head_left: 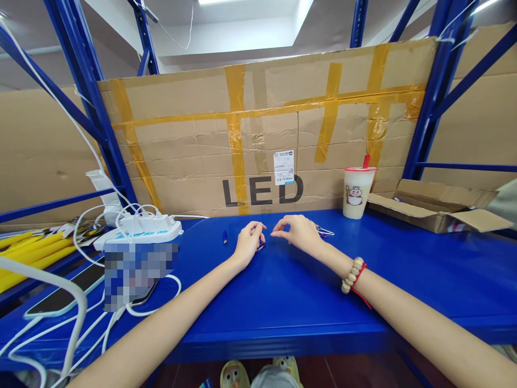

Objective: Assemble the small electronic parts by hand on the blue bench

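My left hand (pixel 247 247) rests low over the blue shelf top, its fingers curled together. A small dark blue piece (pixel 261 246) shows at its fingertips; most of it is hidden, so its kind is unclear. Just to the right, my right hand (pixel 298 231) has its thumb and fingers bent into a pinch facing the left hand. Anything between those fingertips is too small to make out. Partly behind the right hand lie some thin, shiny metallic pieces (pixel 324 231). A short blue cylinder (pixel 225 237), like a pen part, lies left of my left hand.
A lidded drink cup (pixel 357 194) with a red straw stands back right, beside an open cardboard box (pixel 438 207). On the left are a white power strip (pixel 149 230), tangled cables and a phone (pixel 70 288). A large cardboard sheet (pixel 194 156) closes off the back.
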A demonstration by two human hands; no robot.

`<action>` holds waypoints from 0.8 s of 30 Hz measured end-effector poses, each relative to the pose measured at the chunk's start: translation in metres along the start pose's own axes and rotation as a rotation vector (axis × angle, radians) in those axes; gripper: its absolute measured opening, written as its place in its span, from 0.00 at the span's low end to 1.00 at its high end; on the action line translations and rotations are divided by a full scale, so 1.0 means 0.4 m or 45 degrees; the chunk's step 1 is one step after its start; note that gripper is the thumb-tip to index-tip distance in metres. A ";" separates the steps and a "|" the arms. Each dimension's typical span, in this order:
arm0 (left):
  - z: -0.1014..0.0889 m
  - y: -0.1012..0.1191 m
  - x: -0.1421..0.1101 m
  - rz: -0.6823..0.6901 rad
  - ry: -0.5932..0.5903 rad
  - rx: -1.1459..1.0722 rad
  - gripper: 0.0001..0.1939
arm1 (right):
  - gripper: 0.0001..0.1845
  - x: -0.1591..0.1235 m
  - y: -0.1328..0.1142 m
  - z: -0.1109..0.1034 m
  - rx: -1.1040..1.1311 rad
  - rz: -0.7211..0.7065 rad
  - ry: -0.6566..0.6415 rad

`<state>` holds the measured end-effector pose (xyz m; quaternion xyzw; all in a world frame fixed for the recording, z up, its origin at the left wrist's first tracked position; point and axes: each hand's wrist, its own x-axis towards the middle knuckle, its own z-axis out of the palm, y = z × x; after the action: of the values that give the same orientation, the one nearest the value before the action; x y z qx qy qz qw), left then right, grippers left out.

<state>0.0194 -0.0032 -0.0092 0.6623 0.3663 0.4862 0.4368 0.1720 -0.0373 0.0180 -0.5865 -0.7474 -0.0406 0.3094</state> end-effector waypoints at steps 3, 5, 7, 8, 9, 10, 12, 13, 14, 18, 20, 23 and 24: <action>0.001 0.000 -0.002 0.061 -0.072 0.039 0.13 | 0.12 0.001 0.001 -0.008 0.076 0.045 0.153; 0.001 0.000 -0.003 0.092 -0.109 0.030 0.13 | 0.13 0.003 0.000 -0.009 0.155 0.065 0.217; 0.002 0.001 -0.004 0.108 -0.123 0.007 0.14 | 0.14 0.006 -0.001 -0.007 0.260 0.073 0.244; 0.002 0.001 -0.005 0.111 -0.125 -0.001 0.14 | 0.15 0.007 -0.002 -0.006 0.315 0.068 0.250; 0.002 0.002 -0.005 0.110 -0.123 -0.005 0.15 | 0.15 0.009 -0.002 -0.004 0.366 0.059 0.252; 0.002 0.003 -0.005 0.108 -0.120 -0.004 0.15 | 0.16 0.010 -0.002 -0.003 0.410 0.048 0.253; 0.002 0.004 -0.006 0.104 -0.111 0.005 0.15 | 0.16 0.011 0.000 0.000 0.463 0.041 0.247; 0.003 0.005 -0.006 0.104 -0.105 0.008 0.16 | 0.15 0.011 0.001 0.001 0.476 0.045 0.241; 0.004 0.005 -0.007 0.106 -0.102 0.010 0.16 | 0.15 0.011 0.002 0.003 0.482 0.049 0.235; 0.007 0.006 -0.008 0.137 -0.124 0.029 0.16 | 0.13 0.010 0.004 0.005 0.484 0.039 0.243; 0.007 0.006 -0.009 0.153 -0.140 0.051 0.17 | 0.13 0.010 0.004 0.005 0.485 0.032 0.261; 0.005 0.006 -0.008 0.175 -0.161 0.076 0.18 | 0.13 0.010 0.003 0.006 0.489 0.022 0.279; 0.004 0.006 -0.008 0.184 -0.171 0.082 0.18 | 0.13 0.010 0.002 0.007 0.493 0.015 0.284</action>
<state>0.0202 -0.0074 -0.0081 0.7318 0.3029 0.4590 0.4026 0.1712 -0.0325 0.0174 -0.5125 -0.6989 0.0408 0.4971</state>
